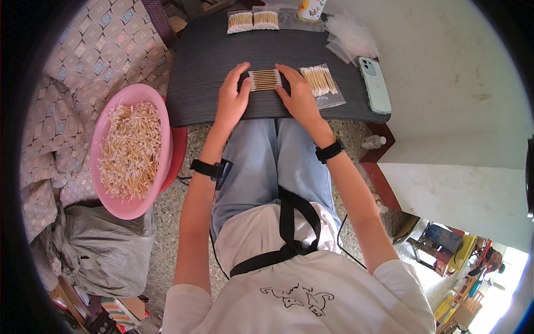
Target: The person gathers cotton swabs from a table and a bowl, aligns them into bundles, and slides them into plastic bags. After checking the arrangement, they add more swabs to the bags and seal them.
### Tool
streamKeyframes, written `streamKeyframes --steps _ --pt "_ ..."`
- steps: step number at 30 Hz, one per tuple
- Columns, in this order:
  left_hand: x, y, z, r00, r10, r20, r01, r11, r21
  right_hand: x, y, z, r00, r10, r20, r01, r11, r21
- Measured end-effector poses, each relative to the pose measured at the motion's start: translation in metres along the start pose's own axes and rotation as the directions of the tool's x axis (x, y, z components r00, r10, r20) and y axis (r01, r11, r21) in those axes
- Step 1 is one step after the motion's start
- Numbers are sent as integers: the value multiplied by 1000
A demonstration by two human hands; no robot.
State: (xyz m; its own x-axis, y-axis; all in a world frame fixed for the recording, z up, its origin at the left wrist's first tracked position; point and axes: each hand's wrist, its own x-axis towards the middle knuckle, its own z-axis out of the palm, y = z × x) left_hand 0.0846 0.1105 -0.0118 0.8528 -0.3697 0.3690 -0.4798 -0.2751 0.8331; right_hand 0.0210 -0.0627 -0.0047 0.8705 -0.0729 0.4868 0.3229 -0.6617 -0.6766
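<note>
A neat row of cotton swabs (265, 80) lies flat on the dark table, wooden sticks side by side and white tips at both ends. Against its left end rests my left hand (232, 97), thumb and fingers spread apart. My right hand (299, 96) borders the right end in the same way, its thumb and index finger apart at the tips. The row lies between the two hands rather than inside a grasp. Just right of my right hand is a clear plastic bag (334, 101) with a layer of cotton swabs (319, 80) in or on it.
Two packed bundles of swabs (240, 21) sit at the table's far edge, near a patterned cup (310, 10). Clear bags (351, 34) are piled far right, above a pale green phone (374, 84). A pink basin (100, 161) full of loose swabs stands left; a wall (445, 83) rises right.
</note>
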Motion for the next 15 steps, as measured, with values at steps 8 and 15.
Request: streamKeyframes --steps 8,15 --pt "-22 16 -3 962 239 136 -275 836 476 -7 -12 -4 979 -195 55 203 945 -258" --pt "-20 16 -2 962 225 157 -274 836 477 -6 -7 -2 970 -234 57 240 914 -326"
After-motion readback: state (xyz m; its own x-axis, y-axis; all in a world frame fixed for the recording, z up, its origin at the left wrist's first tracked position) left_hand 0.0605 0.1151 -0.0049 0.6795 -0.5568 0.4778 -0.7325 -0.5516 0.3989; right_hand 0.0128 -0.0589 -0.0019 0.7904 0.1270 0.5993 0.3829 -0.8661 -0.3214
